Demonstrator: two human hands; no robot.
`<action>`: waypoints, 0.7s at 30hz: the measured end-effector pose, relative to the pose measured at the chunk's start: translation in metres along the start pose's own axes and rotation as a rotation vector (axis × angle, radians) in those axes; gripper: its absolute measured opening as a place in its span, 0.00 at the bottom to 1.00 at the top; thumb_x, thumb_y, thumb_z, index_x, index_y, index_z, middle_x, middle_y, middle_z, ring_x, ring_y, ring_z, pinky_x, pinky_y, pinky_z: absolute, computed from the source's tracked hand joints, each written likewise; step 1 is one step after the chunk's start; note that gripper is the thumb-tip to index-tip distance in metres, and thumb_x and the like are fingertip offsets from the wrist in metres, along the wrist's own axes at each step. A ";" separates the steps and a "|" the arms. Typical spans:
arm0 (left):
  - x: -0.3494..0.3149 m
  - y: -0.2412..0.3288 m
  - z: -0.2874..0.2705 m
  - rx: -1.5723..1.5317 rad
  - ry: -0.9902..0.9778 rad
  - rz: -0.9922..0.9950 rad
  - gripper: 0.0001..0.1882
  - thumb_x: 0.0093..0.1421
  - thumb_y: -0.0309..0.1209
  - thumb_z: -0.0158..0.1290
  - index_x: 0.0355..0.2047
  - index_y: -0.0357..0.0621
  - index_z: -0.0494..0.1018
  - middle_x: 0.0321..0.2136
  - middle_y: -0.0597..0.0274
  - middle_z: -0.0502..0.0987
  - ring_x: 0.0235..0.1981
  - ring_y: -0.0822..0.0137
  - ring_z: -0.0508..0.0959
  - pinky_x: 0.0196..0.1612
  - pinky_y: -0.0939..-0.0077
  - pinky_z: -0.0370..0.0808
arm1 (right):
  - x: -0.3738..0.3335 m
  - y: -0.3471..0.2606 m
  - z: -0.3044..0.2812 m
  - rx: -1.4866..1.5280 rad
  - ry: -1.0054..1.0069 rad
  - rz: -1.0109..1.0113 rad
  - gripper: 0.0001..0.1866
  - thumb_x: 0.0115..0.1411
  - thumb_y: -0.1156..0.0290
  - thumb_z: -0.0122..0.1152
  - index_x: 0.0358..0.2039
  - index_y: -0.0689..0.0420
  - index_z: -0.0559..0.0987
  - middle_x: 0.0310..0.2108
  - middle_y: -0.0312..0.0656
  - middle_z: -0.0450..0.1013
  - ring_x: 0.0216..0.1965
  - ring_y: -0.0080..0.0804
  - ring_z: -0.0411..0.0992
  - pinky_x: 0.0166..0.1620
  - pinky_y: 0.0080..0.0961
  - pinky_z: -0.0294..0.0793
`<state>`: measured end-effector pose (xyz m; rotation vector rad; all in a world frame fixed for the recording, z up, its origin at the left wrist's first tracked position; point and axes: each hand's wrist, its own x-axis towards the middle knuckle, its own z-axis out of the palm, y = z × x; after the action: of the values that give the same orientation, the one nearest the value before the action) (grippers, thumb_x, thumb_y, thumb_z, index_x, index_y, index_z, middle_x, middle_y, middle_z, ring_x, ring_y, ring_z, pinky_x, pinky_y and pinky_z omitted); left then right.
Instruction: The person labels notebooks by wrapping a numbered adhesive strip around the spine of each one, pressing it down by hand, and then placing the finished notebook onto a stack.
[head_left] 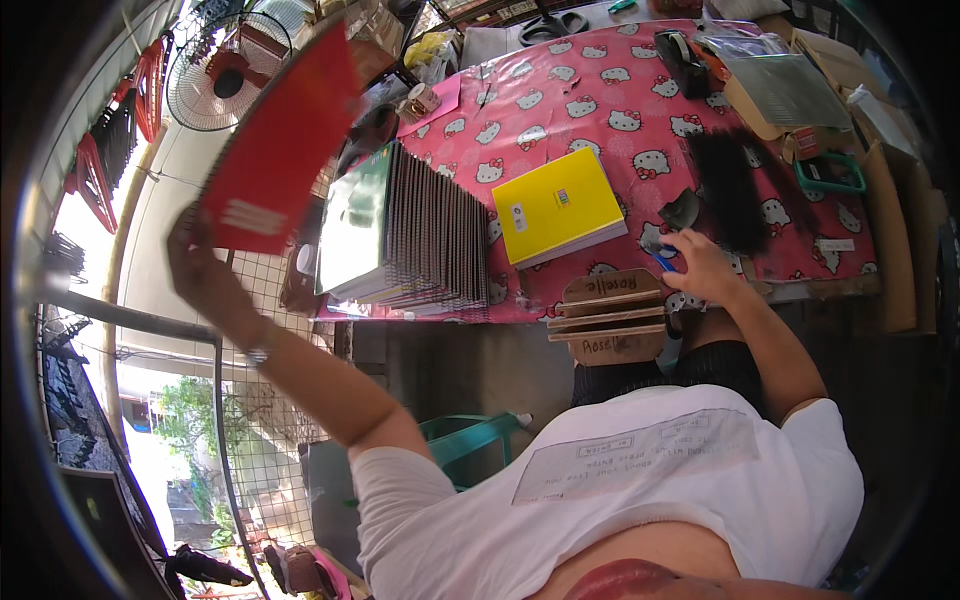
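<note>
My left hand [205,262] is raised at the far left, closed on the lower edge of a red-covered spiral notebook [275,150] held up in the air. Beneath it, at the table's left front, a tall stack of spiral notebooks [425,225] has dark coils along its right side. A yellow-covered block of paper [560,205] lies flat beside the stack. Over the front edge of the table, my right hand [703,268] pinches a small blue tool [662,258]; its exact kind is unclear. A dark curved scrap [681,209] lies just beyond those fingers.
Wooden boards [608,318] stand upright at my lap. The pink patterned tablecloth [580,110] carries loose black strands [725,190], a tape dispenser [683,65], a green tray [830,172] and scissors [555,28]. A fan [228,80] stands left; cardboard [888,240] lines the right.
</note>
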<state>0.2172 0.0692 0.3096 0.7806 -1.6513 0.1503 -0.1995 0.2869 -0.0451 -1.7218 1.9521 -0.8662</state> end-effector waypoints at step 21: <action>-0.027 -0.212 0.145 0.475 -1.290 -0.436 0.33 0.63 0.40 0.55 0.66 0.43 0.60 0.62 0.42 0.65 0.65 0.50 0.64 0.66 0.62 0.60 | 0.042 0.180 -0.053 -0.355 0.584 0.227 0.18 0.57 0.68 0.61 0.47 0.57 0.77 0.48 0.51 0.72 0.51 0.54 0.70 0.55 0.44 0.70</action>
<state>0.2174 -0.1548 0.1808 1.8116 -2.6021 -0.3733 -0.3736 0.2649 -0.1230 -1.4774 2.7666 -1.0733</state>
